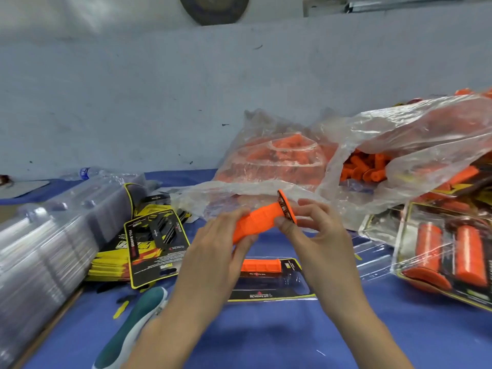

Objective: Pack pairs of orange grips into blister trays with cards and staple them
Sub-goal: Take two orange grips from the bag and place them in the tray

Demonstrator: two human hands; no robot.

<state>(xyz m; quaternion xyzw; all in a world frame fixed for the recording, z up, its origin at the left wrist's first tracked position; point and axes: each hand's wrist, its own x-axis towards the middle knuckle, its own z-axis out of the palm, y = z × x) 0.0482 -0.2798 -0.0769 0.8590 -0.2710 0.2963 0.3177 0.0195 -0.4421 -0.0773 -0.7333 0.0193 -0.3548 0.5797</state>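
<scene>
**Second grip held over a half-filled tray**

The orange handlebar grip (259, 222) is in the air over the middle of the worktop (279, 342), held at both ends. Its long axis slants from near-left up to far-right, with the black-patterned flange at the far-right end. The left-hand grip (221, 235) has its fingers curled round the plain end. The right-hand grip (316, 225) pinches the piece at the flange with thumb and fingertips.

Directly below and nearer lies the blister tray (298, 284) on its black-and-yellow card. One packed grip (261, 265) already lies in the far cavity, running left to right. The near cavity looks vacant, so the held piece probably needs lowering toward the person and turning level to match. Both hands are about equally near the tray.

A teal-and-white tool (133, 323), probably the stapler, lies near-left. Loose cards (157, 243) and a stack of clear trays (40, 249) lie to the left. An open plastic bag (399, 145) of grips is far-right, with finished packs (450, 257) at the right.
</scene>
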